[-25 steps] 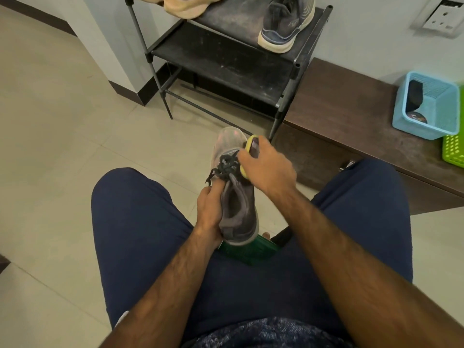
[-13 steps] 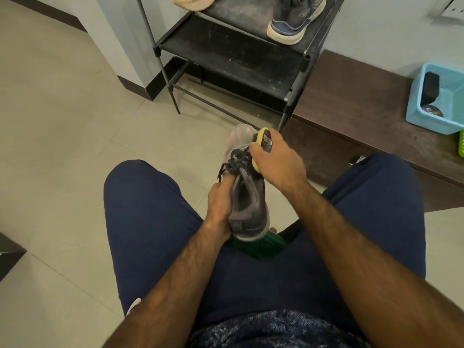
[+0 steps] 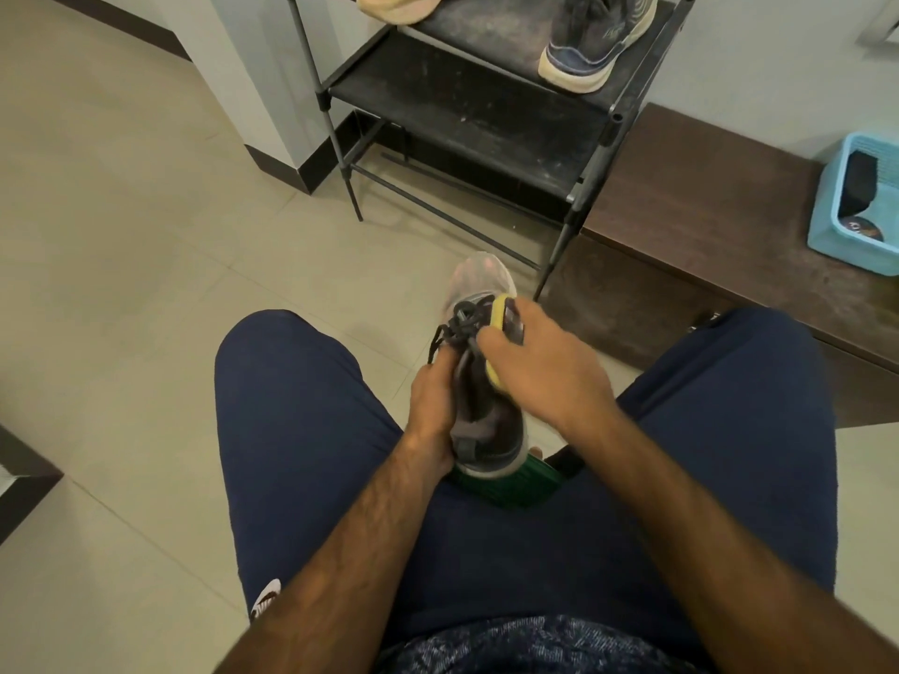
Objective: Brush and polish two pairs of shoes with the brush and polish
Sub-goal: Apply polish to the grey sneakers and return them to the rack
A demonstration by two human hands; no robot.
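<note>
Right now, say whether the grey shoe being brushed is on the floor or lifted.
Lifted: the left hand grips the grey shoe between the knees, while the right hand holds the yellow brush against it.

A seated person wears navy bottoms [image 3: 301, 430], a white logo [image 3: 265, 598] at the left thigh, and a mottled blue shirt [image 3: 535, 644].

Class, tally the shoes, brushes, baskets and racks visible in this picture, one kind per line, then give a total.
Shoes: 3 (grey laced shoe, dark blue sneaker, beige shoe)
Brushes: 1 (yellow-backed brush)
Baskets: 1 (light blue plastic basket)
Racks: 1 (black metal shoe rack)
Total: 6
</note>
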